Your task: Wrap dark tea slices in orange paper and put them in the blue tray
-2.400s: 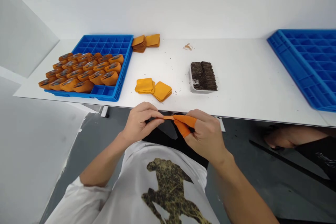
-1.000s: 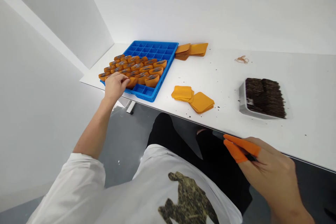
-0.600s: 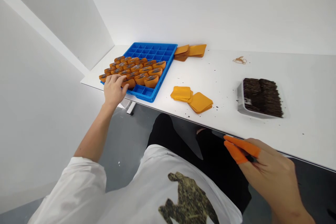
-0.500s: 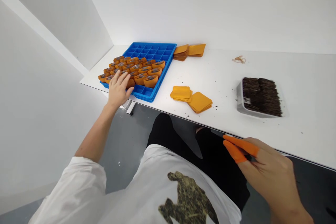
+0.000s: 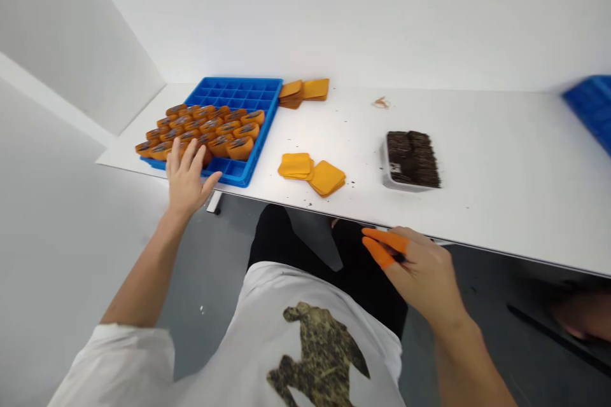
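My left hand (image 5: 185,183) is open with spread fingers, over the front edge of a blue compartment tray (image 5: 260,154). Its fingertips overlap the nearest row of curved orange pieces (image 5: 240,148) with dark contents on top; whether they touch is unclear. My right hand (image 5: 422,276) hovers in front of the table edge, orange finger cots on thumb and index finger. Those two tips come together in a pinch, and anything between them is too small to make out. Yellow-orange rectangular pads (image 5: 327,178) lie in two small stacks between my hands.
A clear plastic box (image 5: 409,187) holds packed dark brown strips (image 5: 413,156). More orange stacks (image 5: 315,89) lie behind, against the tray. Rubber bands (image 5: 380,102) and dark crumbs are on the white table (image 5: 501,159). Another blue tray (image 5: 594,108) shows at the right edge.
My view has swung to the right, so the table's contents appear further left and a second blue tray has come in. My left hand has drawn slightly towards me; my right hand keeps its pinch.
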Available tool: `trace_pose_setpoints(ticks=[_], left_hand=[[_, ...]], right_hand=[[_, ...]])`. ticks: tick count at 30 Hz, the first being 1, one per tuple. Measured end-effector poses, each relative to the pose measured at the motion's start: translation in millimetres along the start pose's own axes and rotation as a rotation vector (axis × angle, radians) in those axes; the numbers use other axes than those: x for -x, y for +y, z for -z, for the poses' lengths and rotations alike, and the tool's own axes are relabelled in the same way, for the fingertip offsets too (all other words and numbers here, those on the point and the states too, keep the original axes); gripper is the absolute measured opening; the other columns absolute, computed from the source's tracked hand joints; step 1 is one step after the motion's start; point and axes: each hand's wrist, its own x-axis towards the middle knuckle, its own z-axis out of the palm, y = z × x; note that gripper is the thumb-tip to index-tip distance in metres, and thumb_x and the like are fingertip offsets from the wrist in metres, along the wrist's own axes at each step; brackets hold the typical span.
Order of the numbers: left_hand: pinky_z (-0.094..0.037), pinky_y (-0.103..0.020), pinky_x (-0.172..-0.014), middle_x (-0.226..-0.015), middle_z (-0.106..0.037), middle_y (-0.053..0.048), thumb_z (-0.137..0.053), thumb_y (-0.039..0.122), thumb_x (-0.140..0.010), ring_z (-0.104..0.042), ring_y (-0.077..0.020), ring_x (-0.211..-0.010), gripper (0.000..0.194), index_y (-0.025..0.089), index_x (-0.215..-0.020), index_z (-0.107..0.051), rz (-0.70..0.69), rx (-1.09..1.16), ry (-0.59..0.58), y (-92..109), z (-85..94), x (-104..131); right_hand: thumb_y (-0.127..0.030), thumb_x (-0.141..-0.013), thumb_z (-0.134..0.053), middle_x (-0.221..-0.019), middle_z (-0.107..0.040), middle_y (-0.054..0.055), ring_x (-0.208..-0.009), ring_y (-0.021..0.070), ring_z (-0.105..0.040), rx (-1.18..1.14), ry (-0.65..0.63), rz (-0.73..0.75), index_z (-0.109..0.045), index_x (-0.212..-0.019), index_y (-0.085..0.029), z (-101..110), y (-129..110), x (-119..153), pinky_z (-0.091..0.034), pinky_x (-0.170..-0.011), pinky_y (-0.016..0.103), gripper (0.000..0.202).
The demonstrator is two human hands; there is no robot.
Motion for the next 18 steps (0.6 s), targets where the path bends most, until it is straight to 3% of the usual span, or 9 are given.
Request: trace_pose_setpoints(ticks=[2, 4, 6, 9, 11, 13, 16, 18], left_hand=[[-0.026, -0.07, -0.136, -0.169, -0.056, -0.019, -0.069, 0.058, -0.103, -0.03, -0.0462, -0.171, 0.068, 0.024, -0.161, -0.057, -0.093, 0.095, 0.088, 29.2, -4.7, 8.5], [-0.041, -0.064, -0.13, -0.161, -0.064, -0.017, -0.073, 0.047, -0.102, -0.052, -0.0421, -0.158, 0.061, 0.027, -0.158, -0.058, -0.202, 0.216, 0.121, 65.3, -15.2, 18.5], [-0.054, -0.056, -0.119, -0.153, -0.07, -0.015, -0.074, 0.041, -0.103, -0.067, -0.0371, -0.141, 0.056, 0.03, -0.155, -0.06, -0.293, 0.317, 0.081, 101.4, -31.8, 26.3], [-0.06, -0.048, -0.108, -0.143, -0.075, -0.015, -0.073, 0.038, -0.104, -0.073, -0.033, -0.127, 0.046, 0.028, -0.148, -0.065, -0.33, 0.392, 0.02, 140.3, -63.0, 26.5], [-0.059, -0.047, -0.105, -0.138, -0.077, -0.015, -0.072, 0.037, -0.105, -0.074, -0.0322, -0.124, 0.039, 0.026, -0.142, -0.069, -0.293, 0.403, 0.014, 152.1, -81.8, 19.2], [-0.059, -0.046, -0.104, -0.132, -0.078, -0.014, -0.072, 0.037, -0.105, -0.074, -0.0318, -0.12, 0.035, 0.024, -0.137, -0.073, -0.237, 0.39, 0.012, 155.1, -95.0, 9.1], [-0.058, -0.048, -0.102, -0.122, -0.079, -0.013, -0.072, 0.039, -0.105, -0.073, -0.0318, -0.114, 0.031, 0.023, -0.131, -0.076, -0.169, 0.326, -0.007, 152.6, -104.1, -7.8], [-0.057, -0.05, -0.104, -0.124, -0.078, -0.013, -0.072, 0.04, -0.105, -0.071, -0.0334, -0.117, 0.032, 0.023, -0.132, -0.076, -0.163, 0.276, -0.045, 150.7, -106.1, -19.3]], right_hand=[[-0.033, -0.105, -0.069, -0.084, -0.072, 0.002, -0.064, 0.0159, -0.063, -0.005, -0.005, -0.122, -0.084, -0.117, -0.022, 2.0, 8.2, -2.8, -0.05, -0.058, 0.033, 0.023], [-0.038, -0.102, -0.071, -0.095, -0.075, 0.003, -0.064, 0.0151, -0.06, -0.035, 0.041, -0.261, -0.082, -0.126, -0.023, 6.8, 18.0, -9.4, -0.049, -0.058, 0.034, 0.03], [-0.042, -0.101, -0.073, -0.112, -0.077, 0.006, -0.069, 0.0154, -0.062, -0.089, 0.115, -0.352, -0.078, -0.133, -0.025, 12.8, 28.1, -18.6, -0.051, -0.061, 0.034, 0.037], [-0.043, -0.098, -0.074, -0.129, -0.075, 0.008, -0.079, 0.017, -0.066, -0.134, 0.187, -0.395, -0.073, -0.141, -0.027, 19.9, 42.4, -32.4, -0.053, -0.065, 0.035, 0.047], [-0.043, -0.095, -0.075, -0.127, -0.076, 0.008, -0.079, 0.0172, -0.065, -0.122, 0.214, -0.415, -0.072, -0.145, -0.027, 22.7, 51.7, -38.5, -0.052, -0.065, 0.035, 0.053], [-0.044, -0.094, -0.075, -0.108, -0.077, 0.006, -0.073, 0.0167, -0.062, -0.126, 0.195, -0.448, -0.077, -0.137, -0.024, 25.5, 60.9, -42.5, -0.05, -0.064, 0.034, 0.047], [-0.046, -0.096, -0.071, -0.077, -0.067, 0.001, -0.064, 0.0161, -0.055, -0.106, 0.141, -0.47, -0.086, -0.115, -0.023, 33.2, 73.5, -52.8, -0.047, -0.062, 0.034, 0.033], [-0.041, -0.098, -0.067, -0.076, -0.067, 0.002, -0.066, 0.0171, -0.057, 0.023, 0.077, -0.43, -0.088, -0.109, -0.024, 40.3, 80.3, -68.6, -0.045, -0.064, 0.034, 0.03]])
